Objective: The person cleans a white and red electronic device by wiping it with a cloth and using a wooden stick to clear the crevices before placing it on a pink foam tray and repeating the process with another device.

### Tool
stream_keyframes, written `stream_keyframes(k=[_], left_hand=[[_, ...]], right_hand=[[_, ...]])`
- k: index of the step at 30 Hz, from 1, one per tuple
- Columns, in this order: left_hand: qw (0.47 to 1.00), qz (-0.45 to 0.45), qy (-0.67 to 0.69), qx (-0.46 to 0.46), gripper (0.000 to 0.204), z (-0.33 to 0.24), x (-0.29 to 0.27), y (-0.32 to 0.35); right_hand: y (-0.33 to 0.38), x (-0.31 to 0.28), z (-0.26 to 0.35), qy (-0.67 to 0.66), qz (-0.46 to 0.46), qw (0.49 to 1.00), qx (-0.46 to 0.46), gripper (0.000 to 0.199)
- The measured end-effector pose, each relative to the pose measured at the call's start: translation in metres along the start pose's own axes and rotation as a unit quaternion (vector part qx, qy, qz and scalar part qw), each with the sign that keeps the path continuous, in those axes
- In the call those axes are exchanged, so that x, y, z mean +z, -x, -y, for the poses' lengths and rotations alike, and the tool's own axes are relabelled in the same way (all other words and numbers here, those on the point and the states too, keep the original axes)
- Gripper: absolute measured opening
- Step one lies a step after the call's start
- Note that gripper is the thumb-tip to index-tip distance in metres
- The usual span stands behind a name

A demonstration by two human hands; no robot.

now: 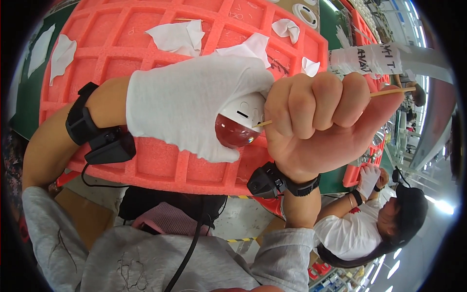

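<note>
My left hand (189, 104), in a white cloth glove, is closed around a small white device with a dark red glossy dome (238, 124). My bare right hand (316, 117) is clenched in a fist around a thin wooden stick (391, 91). The stick's near tip (260, 124) touches the white device beside the dome. Both wrists carry black bands with small black boxes. The hands are held up close to the camera, over a large orange-red foam tray (160, 44) with square compartments.
Crumpled white paper pieces (177, 36) lie in several tray compartments. A co-worker in a white shirt and dark cap (369, 224), wearing a white glove, sits at the lower right by another orange-red tray (354, 175). A green table surface lies under the trays.
</note>
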State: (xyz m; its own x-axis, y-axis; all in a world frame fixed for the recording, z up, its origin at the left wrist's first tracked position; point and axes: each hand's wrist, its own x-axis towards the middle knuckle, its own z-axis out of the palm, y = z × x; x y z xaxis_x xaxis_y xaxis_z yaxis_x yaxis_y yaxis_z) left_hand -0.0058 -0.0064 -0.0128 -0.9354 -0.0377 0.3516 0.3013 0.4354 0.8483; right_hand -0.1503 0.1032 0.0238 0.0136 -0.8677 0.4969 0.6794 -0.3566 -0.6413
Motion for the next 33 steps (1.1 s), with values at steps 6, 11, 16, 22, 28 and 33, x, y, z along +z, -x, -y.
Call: stream_keyframes(k=[6,11,16,22,28,33], left_hand=[[1.0,0.006,-0.009,-0.022,0.056,-0.0008,-0.0003,0.0018],[1.0,0.002,-0.019,0.001,0.056,0.0009,-0.0005,0.0003],[1.0,-0.007,0.005,0.005,0.059,0.0026,0.0009,0.0008],[1.0,0.015,0.002,-0.011,0.061,0.0012,-0.0007,0.0007],[1.0,0.005,0.002,-0.026,0.061,0.0015,0.0018,0.0016],[0.999,-0.007,-0.037,0.001,0.062,0.0003,-0.0005,0.0038]], right_hand=[[0.0009,-0.0008,-0.0032,0.008,0.004,1.0,0.003,0.06],[-0.0005,-0.0062,-0.0022,-0.095,-0.02,0.995,-0.005,0.061],[0.0017,0.0008,-0.0022,-0.032,-0.014,0.999,-0.012,0.061],[0.0029,-0.0009,-0.0053,0.008,0.011,1.0,-0.017,0.06],[-0.0032,-0.0075,-0.008,-0.057,0.021,0.998,0.01,0.056],[-0.0037,-0.0067,-0.0047,0.01,-0.033,0.999,0.004,0.053]])
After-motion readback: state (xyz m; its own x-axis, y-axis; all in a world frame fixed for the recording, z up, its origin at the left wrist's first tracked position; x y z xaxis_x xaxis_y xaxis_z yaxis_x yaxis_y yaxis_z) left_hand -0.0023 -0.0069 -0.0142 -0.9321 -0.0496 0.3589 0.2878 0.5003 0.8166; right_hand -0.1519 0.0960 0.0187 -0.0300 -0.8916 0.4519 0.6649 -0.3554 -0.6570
